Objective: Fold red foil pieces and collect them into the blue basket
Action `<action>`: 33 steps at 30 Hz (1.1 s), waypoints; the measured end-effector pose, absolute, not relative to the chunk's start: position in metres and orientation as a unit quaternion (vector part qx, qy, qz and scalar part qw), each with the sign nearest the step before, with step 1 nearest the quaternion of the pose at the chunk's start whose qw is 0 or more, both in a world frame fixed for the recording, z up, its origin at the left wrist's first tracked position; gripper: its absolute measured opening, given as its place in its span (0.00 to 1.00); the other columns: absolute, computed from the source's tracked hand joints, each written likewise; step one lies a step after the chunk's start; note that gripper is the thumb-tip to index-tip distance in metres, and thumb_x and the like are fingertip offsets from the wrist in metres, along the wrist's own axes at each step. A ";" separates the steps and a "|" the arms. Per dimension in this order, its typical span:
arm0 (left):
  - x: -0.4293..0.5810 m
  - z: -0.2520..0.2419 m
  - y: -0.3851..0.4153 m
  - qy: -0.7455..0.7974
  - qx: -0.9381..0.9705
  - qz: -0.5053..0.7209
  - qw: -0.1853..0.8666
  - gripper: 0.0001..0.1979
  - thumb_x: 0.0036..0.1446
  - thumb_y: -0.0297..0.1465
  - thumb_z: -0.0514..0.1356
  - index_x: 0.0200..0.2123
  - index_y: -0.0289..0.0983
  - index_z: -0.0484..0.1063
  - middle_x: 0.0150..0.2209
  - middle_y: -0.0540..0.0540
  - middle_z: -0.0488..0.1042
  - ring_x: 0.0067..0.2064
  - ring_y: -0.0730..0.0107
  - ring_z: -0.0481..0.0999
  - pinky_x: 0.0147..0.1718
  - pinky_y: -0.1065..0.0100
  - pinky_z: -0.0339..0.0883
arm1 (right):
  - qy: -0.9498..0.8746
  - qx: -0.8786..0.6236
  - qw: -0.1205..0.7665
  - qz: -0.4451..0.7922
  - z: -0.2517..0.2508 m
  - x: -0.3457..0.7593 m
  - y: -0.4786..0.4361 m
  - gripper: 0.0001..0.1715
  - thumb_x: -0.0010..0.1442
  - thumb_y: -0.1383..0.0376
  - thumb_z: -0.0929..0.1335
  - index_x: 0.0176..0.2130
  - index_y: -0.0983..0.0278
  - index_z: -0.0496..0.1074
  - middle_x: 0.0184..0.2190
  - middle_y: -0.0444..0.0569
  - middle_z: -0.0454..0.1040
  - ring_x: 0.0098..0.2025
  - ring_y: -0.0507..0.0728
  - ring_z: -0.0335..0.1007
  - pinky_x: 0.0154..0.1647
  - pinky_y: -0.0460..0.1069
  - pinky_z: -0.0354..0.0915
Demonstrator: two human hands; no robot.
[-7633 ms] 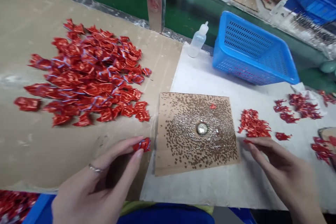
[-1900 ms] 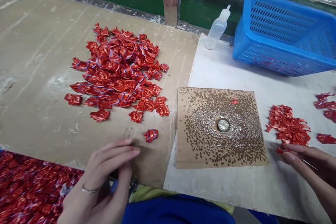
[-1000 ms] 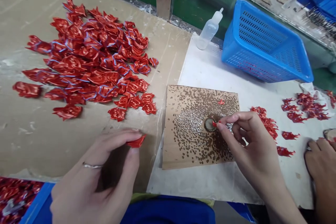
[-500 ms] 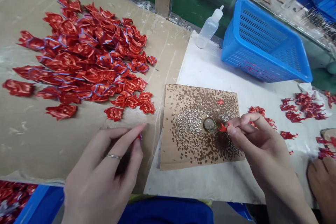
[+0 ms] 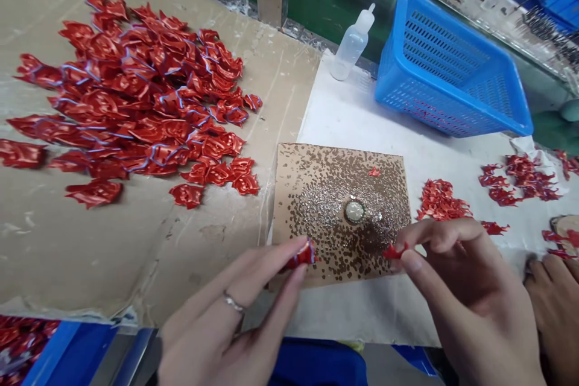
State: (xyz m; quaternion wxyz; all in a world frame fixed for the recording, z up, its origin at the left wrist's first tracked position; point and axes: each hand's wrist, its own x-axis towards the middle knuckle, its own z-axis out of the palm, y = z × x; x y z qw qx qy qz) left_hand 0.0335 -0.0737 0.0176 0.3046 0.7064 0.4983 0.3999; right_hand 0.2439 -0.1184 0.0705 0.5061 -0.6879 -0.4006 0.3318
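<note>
My left hand (image 5: 244, 307), with a ring on one finger, pinches a red plastic piece with a blue-violet edge (image 5: 304, 254) above the near left of a cardboard sheet. In my right hand (image 5: 456, 277), thumb and fingertips grip a small spiky red piece (image 5: 394, 251) over the sheet's near right side. The two pieces are apart. Brown, wet-looking spots cover the cardboard sheet (image 5: 286, 187), and a bottle cap with pale liquid (image 5: 354, 211) sits on it. Near the sheet's far edge lies a tiny red piece (image 5: 374, 172).
A large pile of red pieces (image 5: 136, 90) spreads across the left table. Behind the cardboard stand a squeeze bottle (image 5: 350, 48) and a blue basket (image 5: 452, 66). Small red pieces (image 5: 441, 199) lie at right, near another person's hand (image 5: 554, 289). A blue bin (image 5: 67, 350) is below left.
My left hand has moved right with its red piece, from the bare table to over the cardboard. My right hand has drawn back from the bottle cap toward me, still holding the small red piece.
</note>
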 end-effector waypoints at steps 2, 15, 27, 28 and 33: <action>0.043 0.017 -0.077 0.481 0.708 0.408 0.318 0.16 0.64 0.27 0.67 0.54 0.49 0.78 0.45 0.58 0.86 0.39 0.76 0.87 0.46 0.78 0.82 | -0.428 -0.673 0.508 0.326 0.070 0.234 -0.122 0.11 0.69 0.70 0.73 0.40 0.54 0.70 0.36 0.43 0.78 0.43 0.56 0.78 0.44 0.47 0.78; 0.058 0.024 -0.083 0.480 0.685 0.398 0.376 0.09 0.65 0.24 0.64 0.44 0.45 0.72 0.36 0.59 0.82 0.36 0.82 0.85 0.41 0.85 0.76 | -0.428 -0.641 0.506 0.388 0.051 0.209 -0.123 0.13 0.72 0.73 0.69 0.45 0.53 0.68 0.42 0.43 0.79 0.48 0.54 0.81 0.48 0.46 0.80; 0.057 0.021 -0.078 0.424 0.720 0.410 0.365 0.12 0.64 0.19 0.62 0.43 0.44 0.71 0.37 0.57 0.83 0.36 0.82 0.83 0.43 0.84 0.76 | -0.429 -0.660 0.492 0.372 0.054 0.208 -0.125 0.13 0.71 0.73 0.70 0.43 0.53 0.70 0.39 0.41 0.80 0.46 0.54 0.83 0.47 0.45 0.80; 0.058 0.021 -0.078 0.428 0.717 0.410 0.366 0.12 0.64 0.19 0.62 0.42 0.44 0.71 0.37 0.58 0.83 0.36 0.81 0.83 0.42 0.83 0.77 | -0.426 -0.657 0.491 0.382 0.054 0.209 -0.124 0.13 0.71 0.72 0.70 0.42 0.53 0.69 0.38 0.41 0.80 0.44 0.54 0.84 0.45 0.44 0.80; 0.061 0.023 -0.076 0.399 0.741 0.388 0.375 0.12 0.65 0.19 0.61 0.43 0.44 0.70 0.37 0.56 0.83 0.35 0.79 0.84 0.40 0.81 0.78 | -0.407 -0.652 0.508 0.388 0.049 0.205 -0.122 0.10 0.72 0.70 0.70 0.41 0.55 0.68 0.37 0.42 0.79 0.40 0.54 0.83 0.41 0.45 0.80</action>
